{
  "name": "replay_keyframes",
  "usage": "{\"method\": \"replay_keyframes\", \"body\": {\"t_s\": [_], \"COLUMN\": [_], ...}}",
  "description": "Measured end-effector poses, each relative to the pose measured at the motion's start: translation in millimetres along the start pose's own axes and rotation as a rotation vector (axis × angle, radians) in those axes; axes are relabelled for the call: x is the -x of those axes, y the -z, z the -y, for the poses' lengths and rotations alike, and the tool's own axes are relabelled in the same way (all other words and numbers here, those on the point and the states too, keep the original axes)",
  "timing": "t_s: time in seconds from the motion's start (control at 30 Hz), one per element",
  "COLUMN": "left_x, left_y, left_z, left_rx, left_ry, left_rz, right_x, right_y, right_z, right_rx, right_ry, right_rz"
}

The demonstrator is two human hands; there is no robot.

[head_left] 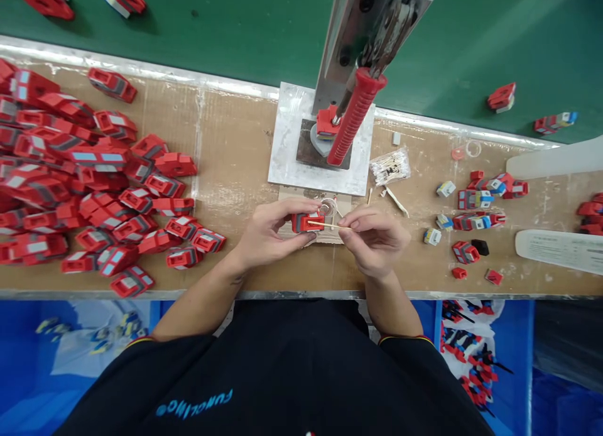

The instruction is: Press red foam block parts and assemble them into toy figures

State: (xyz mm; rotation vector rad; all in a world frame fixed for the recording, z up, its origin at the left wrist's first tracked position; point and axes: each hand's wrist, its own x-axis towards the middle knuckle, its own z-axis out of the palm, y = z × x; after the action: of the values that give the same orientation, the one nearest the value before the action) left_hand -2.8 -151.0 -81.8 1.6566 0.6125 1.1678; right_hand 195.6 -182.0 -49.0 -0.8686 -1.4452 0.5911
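Observation:
My left hand [271,230] is closed around a red plastic toy vehicle part [301,222], gripping it between thumb and fingers. A thin wooden stick like a cotton swab [332,225] is pinched in my right hand [374,236]; its far end touches or lies over the open side of the red part. Just beyond my hands, a small ring-shaped thing [328,206] lies on a cardboard piece. Farther back is a hand press with a red handle [354,119], and another red toy part [326,123] sits beneath it on the metal plate [287,141].
A large heap of red toy vehicle shells [108,191] covers the left of the bench. To the right are a bag of cotton swabs [391,166], several red and blue-white pieces [475,200] and a white flat strip [560,249]. Blue bins [513,360] stand below the bench edge.

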Motion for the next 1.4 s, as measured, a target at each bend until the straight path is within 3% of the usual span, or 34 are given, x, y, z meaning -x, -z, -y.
{"method": "replay_keyframes", "body": {"t_s": [0.3, 0.5, 0.77, 1.4], "left_x": [0.2, 0.3, 1.0, 0.2], "left_y": [1.3, 2.3, 1.1, 2.0], "left_z": [-1.5, -3.0, -3.0, -4.5], "left_rx": [0.003, -0.017, -0.024, -0.046], "left_ry": [0.021, 0.039, 0.036, 0.047], "left_rz": [-0.016, -0.007, -0.003, -0.01], "right_x": [1.8, -0.7, 0.2, -2.1], "right_y": [6.4, 14.0, 3.8, 3.4], "right_z": [-0.6, 0.4, 0.1, 2.4], "right_rx": [0.131, 0.07, 0.088, 0.132], "right_ry": [0.044, 0.024, 0.046, 0.09], "right_rz": [0.001, -0.034, 0.026, -0.007]}}
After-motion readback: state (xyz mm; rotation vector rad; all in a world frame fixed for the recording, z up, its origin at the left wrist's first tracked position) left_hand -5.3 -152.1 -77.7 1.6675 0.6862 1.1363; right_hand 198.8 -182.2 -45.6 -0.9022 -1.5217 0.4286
